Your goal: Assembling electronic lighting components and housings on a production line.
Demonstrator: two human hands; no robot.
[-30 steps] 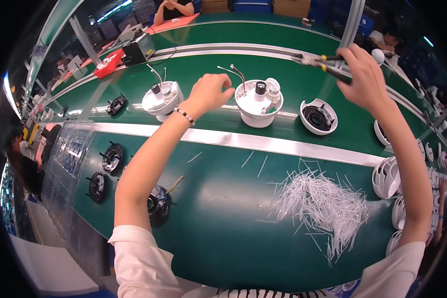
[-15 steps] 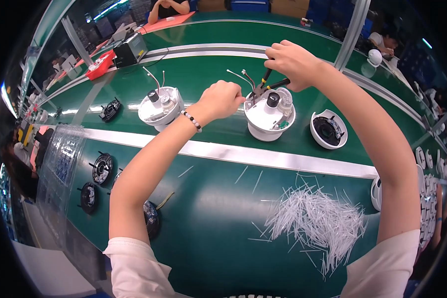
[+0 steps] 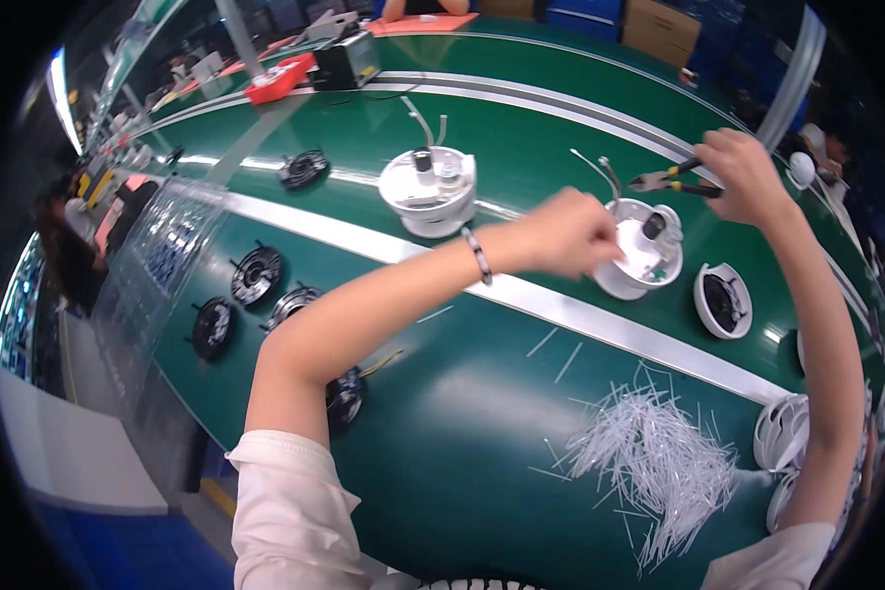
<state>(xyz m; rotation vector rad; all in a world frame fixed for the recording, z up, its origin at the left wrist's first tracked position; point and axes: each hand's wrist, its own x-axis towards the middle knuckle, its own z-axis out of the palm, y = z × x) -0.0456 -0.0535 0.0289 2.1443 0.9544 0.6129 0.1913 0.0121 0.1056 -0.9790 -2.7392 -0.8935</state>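
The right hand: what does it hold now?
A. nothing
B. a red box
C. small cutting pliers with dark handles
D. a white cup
C. The right hand grips small cutting pliers, whose tip points toward the wires standing up from the round white part that the left hand touches.

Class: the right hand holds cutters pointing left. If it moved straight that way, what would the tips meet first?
Most likely the thin wires standing up from the white round housing; the cutters in the right hand point at them, though depth is uncertain.
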